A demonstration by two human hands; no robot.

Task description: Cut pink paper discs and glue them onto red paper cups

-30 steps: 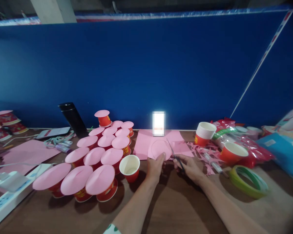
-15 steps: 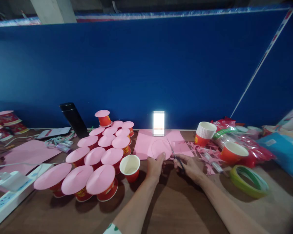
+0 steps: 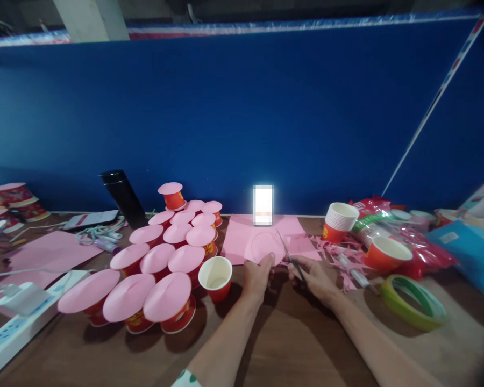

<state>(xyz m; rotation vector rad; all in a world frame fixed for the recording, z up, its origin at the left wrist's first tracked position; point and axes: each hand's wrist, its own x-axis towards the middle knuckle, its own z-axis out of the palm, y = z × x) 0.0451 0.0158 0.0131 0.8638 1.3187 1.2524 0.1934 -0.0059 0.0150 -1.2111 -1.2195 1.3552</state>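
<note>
My left hand [image 3: 258, 275] pinches the near edge of a pink paper piece [image 3: 267, 246] that bears a drawn circle. In my right hand [image 3: 312, 275] is a pair of scissors [image 3: 297, 265], closed in the fingers, with the blades at the right side of the paper piece. Behind it lies a larger pink sheet [image 3: 236, 236]. An open red paper cup [image 3: 215, 277] stands left of my left hand. Further left, several red cups carry pink paper discs [image 3: 167, 296] on top. Pink paper scraps [image 3: 339, 248] lie right of my right hand.
At the right are stacked paper cups [image 3: 340, 219], a single cup [image 3: 387, 255], a roll of yellow-green tape [image 3: 413, 302] and a red plastic bag [image 3: 421, 247]. A black bottle [image 3: 123, 199], a power strip [image 3: 36, 313] and a phone [image 3: 91, 219] are at the left. A blue partition [image 3: 242, 118] rises behind.
The view has shifted very slightly. Both hands, the scissors and the paper piece keep nearly the same positions.
</note>
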